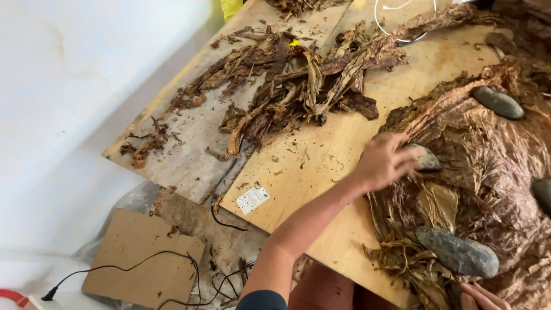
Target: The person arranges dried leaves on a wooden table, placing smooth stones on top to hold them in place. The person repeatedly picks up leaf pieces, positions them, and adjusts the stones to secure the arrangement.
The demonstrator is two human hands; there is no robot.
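Note:
My left hand [383, 162] reaches across a plywood board [321, 166] and its fingers close over one end of a small grey stone [429, 159]. The stone lies on the edge of a wide stack of flattened brown dried leaves [488, 161]. Only the fingers of my right hand [482, 297] show at the bottom edge, beside a crumpled bunch of leaves [407, 261]; its grip is hidden. A large grey stone [459, 252] lies on the stack just above that hand.
Two more grey stones [498, 102] [542, 192] weigh down the stack. A loose pile of curled dried leaves [304, 80] covers the boards' far part. Below the boards lie a cardboard sheet [143, 258] and black cables [221, 189]. A white wall [69, 103] stands at the left.

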